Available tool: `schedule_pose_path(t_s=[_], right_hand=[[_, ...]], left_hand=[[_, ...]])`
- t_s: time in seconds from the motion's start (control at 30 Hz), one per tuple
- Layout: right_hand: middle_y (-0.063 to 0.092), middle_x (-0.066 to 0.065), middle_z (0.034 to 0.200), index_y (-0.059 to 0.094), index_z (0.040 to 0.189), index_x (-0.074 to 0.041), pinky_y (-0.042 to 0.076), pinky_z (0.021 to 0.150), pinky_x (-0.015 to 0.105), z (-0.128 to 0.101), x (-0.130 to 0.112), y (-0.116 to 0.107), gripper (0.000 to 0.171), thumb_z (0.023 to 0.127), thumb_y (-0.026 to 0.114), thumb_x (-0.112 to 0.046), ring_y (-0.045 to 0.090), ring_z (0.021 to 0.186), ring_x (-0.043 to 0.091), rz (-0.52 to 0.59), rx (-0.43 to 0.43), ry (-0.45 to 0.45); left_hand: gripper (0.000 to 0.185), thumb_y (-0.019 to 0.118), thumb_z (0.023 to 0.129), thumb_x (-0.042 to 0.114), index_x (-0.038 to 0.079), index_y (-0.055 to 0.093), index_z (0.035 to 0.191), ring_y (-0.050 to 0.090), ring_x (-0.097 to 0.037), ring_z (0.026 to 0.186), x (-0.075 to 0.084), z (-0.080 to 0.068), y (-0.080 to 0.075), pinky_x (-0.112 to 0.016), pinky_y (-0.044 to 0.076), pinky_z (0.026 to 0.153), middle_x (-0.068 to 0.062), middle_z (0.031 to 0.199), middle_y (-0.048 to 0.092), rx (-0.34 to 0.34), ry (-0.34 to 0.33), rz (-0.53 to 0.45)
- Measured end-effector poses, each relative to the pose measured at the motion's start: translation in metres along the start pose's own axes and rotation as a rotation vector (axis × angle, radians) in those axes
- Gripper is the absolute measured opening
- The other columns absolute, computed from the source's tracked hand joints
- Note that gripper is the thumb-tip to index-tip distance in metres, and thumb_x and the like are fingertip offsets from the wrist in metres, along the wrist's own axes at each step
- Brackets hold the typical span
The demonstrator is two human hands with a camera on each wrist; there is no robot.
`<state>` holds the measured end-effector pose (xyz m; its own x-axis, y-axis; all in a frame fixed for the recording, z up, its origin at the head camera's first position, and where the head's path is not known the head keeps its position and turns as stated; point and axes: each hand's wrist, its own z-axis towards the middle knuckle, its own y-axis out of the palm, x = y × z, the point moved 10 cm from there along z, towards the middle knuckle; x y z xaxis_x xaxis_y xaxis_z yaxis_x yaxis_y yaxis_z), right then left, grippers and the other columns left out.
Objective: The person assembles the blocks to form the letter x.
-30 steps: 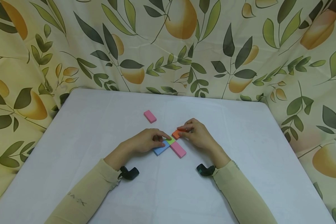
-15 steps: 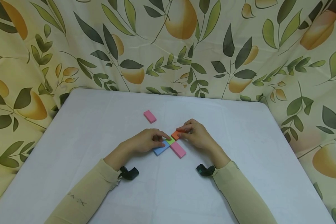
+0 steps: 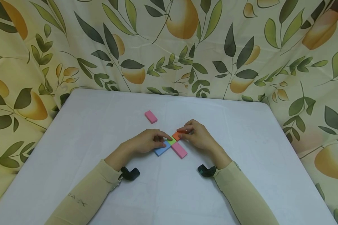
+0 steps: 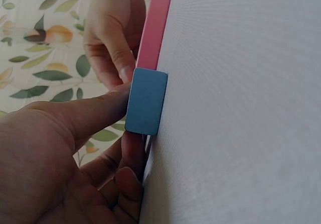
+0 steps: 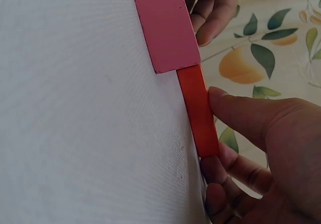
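Observation:
My left hand [image 3: 146, 141] grips a blue block [image 3: 162, 149], thumb on top and curled fingers at its far side in the left wrist view. Its index fingertip rests on a small green block [image 3: 172, 141] at the blue one's end. Between thumb and fingers my right hand [image 3: 197, 134] pinches an orange block [image 5: 198, 111], which meets the green block's far corner side. A pink block [image 3: 179, 150] lies against the green one on the near side. All of them lie flat on the table, forming part of a cross. Fingers hide parts of the blue and orange blocks.
A second pink block [image 3: 151, 117] lies apart on the white table [image 3: 101, 107], beyond my left hand. A leaf-and-fruit patterned cloth [image 3: 163, 62] hangs behind the table and along its sides. Black wrist cameras [image 3: 130, 174] sit at both sleeves.
The orange block has slid slightly left in my right hand, up against the green block. My left hand and the other blocks have stayed where they were.

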<state>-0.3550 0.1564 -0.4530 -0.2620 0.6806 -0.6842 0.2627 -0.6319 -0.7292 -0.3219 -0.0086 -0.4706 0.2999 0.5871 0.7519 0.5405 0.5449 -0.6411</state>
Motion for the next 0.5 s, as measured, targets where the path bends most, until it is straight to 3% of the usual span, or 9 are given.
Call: schedule_pose_path(t_s=[0.5], right_hand=[[0.056, -0.005, 0.098, 0.076, 0.104, -0.028, 0.043, 0.075, 0.032, -0.0007, -0.0008, -0.0011, 0.021, 0.083, 0.077, -0.03, 0.053, 0.089, 0.016, 0.01, 0.009, -0.022]], left_hand=[[0.03, 0.066, 0.092, 0.033, 0.04, 0.064, 0.121, 0.055, -0.014, 0.089, 0.0003, 0.0009, 0.0002, -0.031, 0.047, 0.078, 0.008, 0.095, 0.059, 0.006, 0.002, 0.003]])
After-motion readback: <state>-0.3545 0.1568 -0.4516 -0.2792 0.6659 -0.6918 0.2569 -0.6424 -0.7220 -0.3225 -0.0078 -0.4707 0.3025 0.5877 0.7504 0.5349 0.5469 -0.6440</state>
